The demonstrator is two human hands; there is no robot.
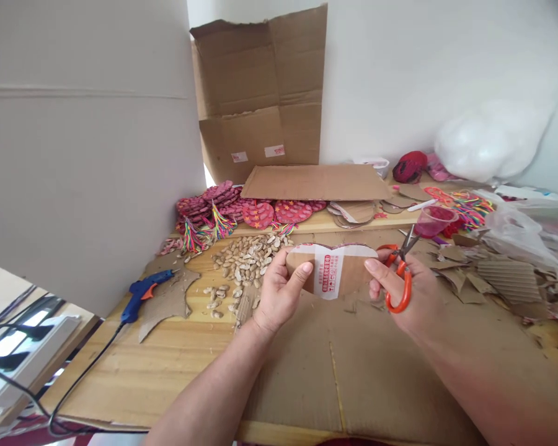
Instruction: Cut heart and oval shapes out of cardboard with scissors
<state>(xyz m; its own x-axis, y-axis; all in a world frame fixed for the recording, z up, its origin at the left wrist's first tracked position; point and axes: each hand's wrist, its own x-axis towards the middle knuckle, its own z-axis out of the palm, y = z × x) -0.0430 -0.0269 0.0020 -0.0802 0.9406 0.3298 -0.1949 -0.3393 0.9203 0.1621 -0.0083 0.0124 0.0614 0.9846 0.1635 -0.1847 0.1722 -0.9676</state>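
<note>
- The left hand [281, 288] is partly closed, pinching the left end of a brown, lobed cardboard piece with a white printed strip [330, 272], above the worktop [125, 378].
- The right hand [402, 288], curled, grips its other end and orange-handled metal scissors [402, 260].
- Just left lie shelled-looking tan peanuts [246, 263].
- Farther left, a blue glue gun [142, 294] rests partly on a cardboard offcut [172, 306].
- Behind are pink patterned pieces [292, 211].
</note>
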